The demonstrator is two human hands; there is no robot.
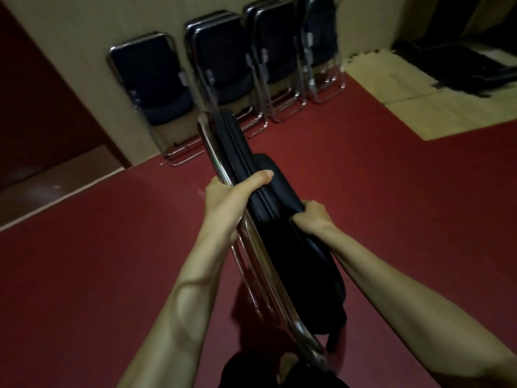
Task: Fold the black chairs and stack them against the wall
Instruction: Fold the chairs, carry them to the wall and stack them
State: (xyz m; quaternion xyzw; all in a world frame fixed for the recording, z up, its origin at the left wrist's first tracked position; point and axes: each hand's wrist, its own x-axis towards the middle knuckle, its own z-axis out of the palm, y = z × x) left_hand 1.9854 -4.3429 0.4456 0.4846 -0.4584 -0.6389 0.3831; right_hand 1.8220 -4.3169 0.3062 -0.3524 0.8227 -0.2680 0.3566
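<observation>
A folded black chair (237, 152) with a chrome frame is held edge-on in front of me, above the red floor. My left hand (232, 191) grips its chrome frame and cushion edge, thumb over the black padding. My right hand (313, 217) grips the black seat cushion from the right side. Several folded black chairs (221, 60) lean in a row against the beige wall (84, 29) ahead. The leftmost leaning chair (151, 79) stands a little apart from the others.
Red carpet (391, 191) covers the floor. A dark red door or panel (33, 107) is at the left. Pale foam mats (419, 107) lie at the right, with dark objects (461, 68) on them. My foot (288, 362) shows at the bottom.
</observation>
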